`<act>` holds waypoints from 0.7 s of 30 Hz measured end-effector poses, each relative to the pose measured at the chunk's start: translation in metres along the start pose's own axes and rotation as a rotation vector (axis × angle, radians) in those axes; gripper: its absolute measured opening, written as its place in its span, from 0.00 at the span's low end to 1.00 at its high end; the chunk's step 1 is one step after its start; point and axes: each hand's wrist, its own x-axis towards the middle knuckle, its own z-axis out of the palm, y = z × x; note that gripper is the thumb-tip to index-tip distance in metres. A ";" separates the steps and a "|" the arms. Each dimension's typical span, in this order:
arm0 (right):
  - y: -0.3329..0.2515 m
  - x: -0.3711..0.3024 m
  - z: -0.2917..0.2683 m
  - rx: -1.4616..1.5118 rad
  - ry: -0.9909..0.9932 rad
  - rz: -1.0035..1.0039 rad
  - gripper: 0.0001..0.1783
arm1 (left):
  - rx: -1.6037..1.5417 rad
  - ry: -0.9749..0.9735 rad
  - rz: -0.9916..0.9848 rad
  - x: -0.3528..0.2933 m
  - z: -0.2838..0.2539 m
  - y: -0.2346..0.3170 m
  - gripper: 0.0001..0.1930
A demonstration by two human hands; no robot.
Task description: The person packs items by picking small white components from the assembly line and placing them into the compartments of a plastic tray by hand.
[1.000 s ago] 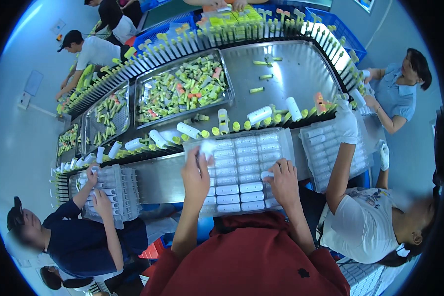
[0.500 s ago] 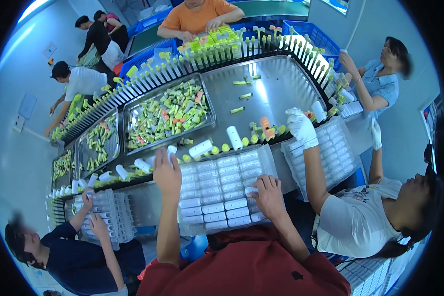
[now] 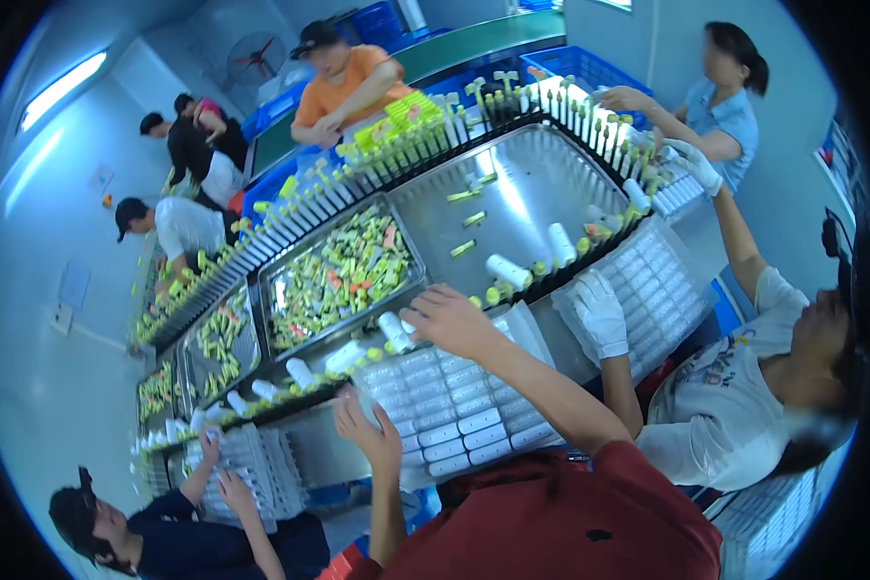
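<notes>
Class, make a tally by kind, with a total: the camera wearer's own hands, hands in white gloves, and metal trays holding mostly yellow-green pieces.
Wearer's own hands (left hand, right hand): 2
White-gloved hands: 2
Metal trays holding mostly yellow-green pieces: 3
Total: 7

Steel bench (image 3: 563,182) | metal trays (image 3: 413,259) | loose green pieces (image 3: 463,248) | clear plastic tray (image 3: 529,333) along front edge
</notes>
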 end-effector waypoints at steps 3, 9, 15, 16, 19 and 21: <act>0.004 0.009 0.030 -0.100 -0.312 0.108 0.20 | -0.009 -0.064 -0.067 -0.037 -0.020 0.026 0.17; -0.019 0.041 0.082 -0.188 -0.218 0.114 0.10 | 0.013 -0.172 -0.129 -0.046 -0.041 0.023 0.12; -0.065 0.033 0.102 0.000 -0.145 0.441 0.19 | -0.021 -0.399 -0.127 -0.030 -0.036 0.007 0.19; -0.070 0.028 0.108 0.023 -0.087 0.426 0.21 | -0.018 -0.397 -0.106 -0.026 -0.035 0.006 0.19; -0.096 0.007 0.086 0.322 -0.222 0.455 0.30 | 0.118 -0.338 0.037 -0.028 -0.028 -0.008 0.17; -0.096 -0.035 0.066 0.234 0.011 0.250 0.24 | -0.017 -0.299 0.011 -0.022 -0.026 -0.014 0.15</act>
